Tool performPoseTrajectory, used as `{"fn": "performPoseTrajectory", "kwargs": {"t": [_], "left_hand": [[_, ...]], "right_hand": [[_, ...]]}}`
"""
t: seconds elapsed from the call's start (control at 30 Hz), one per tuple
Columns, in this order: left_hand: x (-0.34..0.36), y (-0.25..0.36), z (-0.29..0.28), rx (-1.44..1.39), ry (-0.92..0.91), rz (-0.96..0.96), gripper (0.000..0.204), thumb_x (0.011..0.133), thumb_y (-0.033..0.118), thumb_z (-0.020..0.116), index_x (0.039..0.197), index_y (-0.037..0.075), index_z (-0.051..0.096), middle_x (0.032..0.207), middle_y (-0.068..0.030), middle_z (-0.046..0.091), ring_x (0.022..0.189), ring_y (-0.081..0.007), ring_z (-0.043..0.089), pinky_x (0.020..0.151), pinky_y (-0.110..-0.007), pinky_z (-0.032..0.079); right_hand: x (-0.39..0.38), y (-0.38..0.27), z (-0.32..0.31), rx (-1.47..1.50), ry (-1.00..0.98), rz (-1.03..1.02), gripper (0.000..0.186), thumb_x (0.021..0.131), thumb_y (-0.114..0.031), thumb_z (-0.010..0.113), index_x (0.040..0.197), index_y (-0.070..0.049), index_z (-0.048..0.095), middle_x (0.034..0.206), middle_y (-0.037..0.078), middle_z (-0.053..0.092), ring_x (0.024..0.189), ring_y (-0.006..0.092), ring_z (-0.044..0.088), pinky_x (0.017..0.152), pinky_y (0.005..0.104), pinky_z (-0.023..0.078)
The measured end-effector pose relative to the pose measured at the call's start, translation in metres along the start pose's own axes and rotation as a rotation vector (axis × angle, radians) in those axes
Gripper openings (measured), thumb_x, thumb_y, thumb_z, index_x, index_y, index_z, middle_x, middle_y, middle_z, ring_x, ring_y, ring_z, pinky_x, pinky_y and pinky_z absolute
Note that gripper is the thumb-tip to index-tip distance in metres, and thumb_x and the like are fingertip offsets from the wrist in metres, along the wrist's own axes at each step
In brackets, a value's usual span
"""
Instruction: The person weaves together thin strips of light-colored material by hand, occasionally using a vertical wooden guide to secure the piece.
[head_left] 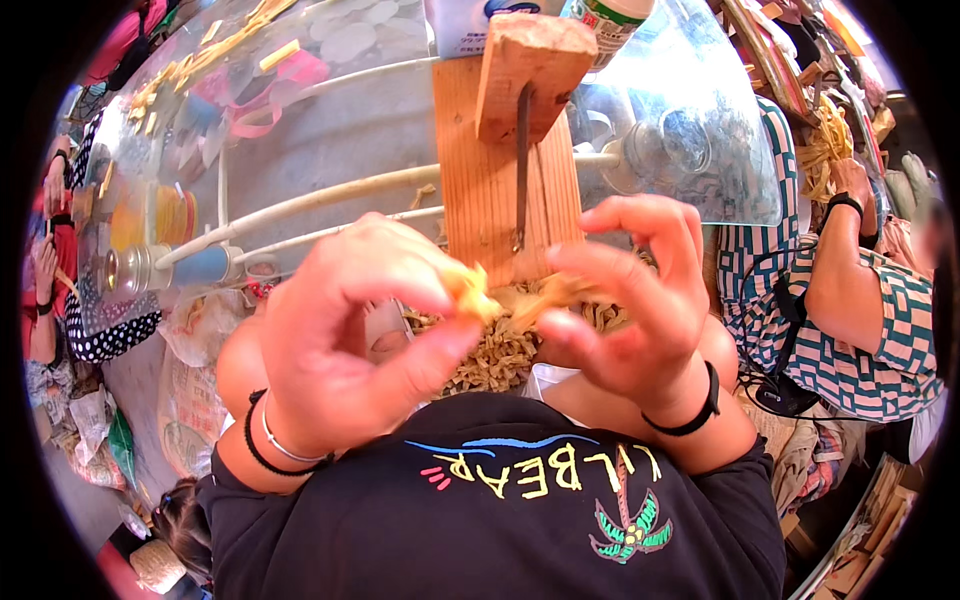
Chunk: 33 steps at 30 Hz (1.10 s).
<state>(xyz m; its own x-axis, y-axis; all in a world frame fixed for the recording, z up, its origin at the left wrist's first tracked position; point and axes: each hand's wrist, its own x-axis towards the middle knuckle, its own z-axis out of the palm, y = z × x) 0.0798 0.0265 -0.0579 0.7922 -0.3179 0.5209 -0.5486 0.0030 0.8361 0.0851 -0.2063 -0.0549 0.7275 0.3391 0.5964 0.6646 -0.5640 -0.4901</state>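
Note:
My left hand (pixel 350 330) is closed in a pinch, thumb against forefinger, on a pale yellow fibre strip (pixel 468 288). The right hand (pixel 645 295) grips the strip's other side between thumb and fingertips, slightly blurred. Between the hands the strip looks twisted or folded; its exact shape is unclear. Below them, a heap of tan braided fibre cord (pixel 492 362) sits at my lap, partly hidden by the hands. Just beyond my fingertips is a wooden board (pixel 468 170) bearing a wooden block (pixel 535 75). A thin metal rod (pixel 522 170) runs from the block toward me.
A glass-topped table (pixel 350 120) with pale metal bars lies ahead, loose fibre strips (pixel 185 70) at its far left. A white-and-green container (pixel 610 25) stands behind the block. At right sits a person in patterned clothes (pixel 830 340); another person's hands (pixel 45 265) show at far left.

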Motion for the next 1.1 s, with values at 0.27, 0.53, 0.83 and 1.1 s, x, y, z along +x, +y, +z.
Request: {"fn": "performPoseTrajectory", "kwargs": {"t": [0.27, 0.53, 0.83, 1.1], "left_hand": [[-0.006, 0.022, 0.019, 0.033, -0.069, 0.141, 0.038, 0.080, 0.000, 0.075, 0.111, 0.002, 0.052, 0.101, -0.0154, 0.064, 0.090, -0.0241, 0.060, 0.082, -0.036, 0.048], [-0.027, -0.008, 0.065, -0.558, -0.285, -0.269, 0.082, 0.086, 0.028, 0.075, 0.146, 0.001, 0.027, 0.136, -0.0165, 0.042, 0.129, -0.0261, 0.043, 0.109, -0.040, 0.035], [-0.015, 0.004, 0.035, -0.264, -0.819, -0.446, 0.030, 0.094, 0.035, 0.065, 0.094, 0.005, 0.062, 0.068, -0.0098, 0.061, 0.059, -0.0255, 0.061, 0.056, -0.036, 0.046], [-0.005, 0.030, -0.052, -0.022, -0.877, -0.362, 0.051, 0.089, 0.033, 0.070, 0.122, -0.004, 0.058, 0.104, -0.0190, 0.065, 0.092, -0.0313, 0.065, 0.080, -0.036, 0.050]], "right_hand": [[-0.026, -0.024, 0.023, 0.304, -0.135, -0.145, 0.035, 0.071, -0.008, 0.079, 0.102, 0.000, 0.066, 0.092, 0.011, 0.062, 0.075, 0.0270, 0.060, 0.065, 0.0358, 0.049], [-0.016, -0.038, -0.024, 0.966, -0.006, 0.278, 0.022, 0.102, -0.014, 0.046, 0.095, 0.000, 0.061, 0.097, 0.012, 0.062, 0.087, 0.0208, 0.059, 0.080, 0.0338, 0.048], [-0.007, -0.029, -0.088, 1.594, 0.159, 0.525, 0.019, 0.100, -0.013, 0.050, 0.083, -0.008, 0.043, 0.072, 0.002, 0.041, 0.061, 0.0113, 0.038, 0.058, 0.0244, 0.038], [-0.039, 0.008, -0.258, 0.973, 0.404, 0.345, 0.016, 0.101, -0.009, 0.047, 0.087, -0.007, 0.041, 0.069, -0.003, 0.032, 0.058, 0.0090, 0.029, 0.050, 0.0247, 0.027]]}}
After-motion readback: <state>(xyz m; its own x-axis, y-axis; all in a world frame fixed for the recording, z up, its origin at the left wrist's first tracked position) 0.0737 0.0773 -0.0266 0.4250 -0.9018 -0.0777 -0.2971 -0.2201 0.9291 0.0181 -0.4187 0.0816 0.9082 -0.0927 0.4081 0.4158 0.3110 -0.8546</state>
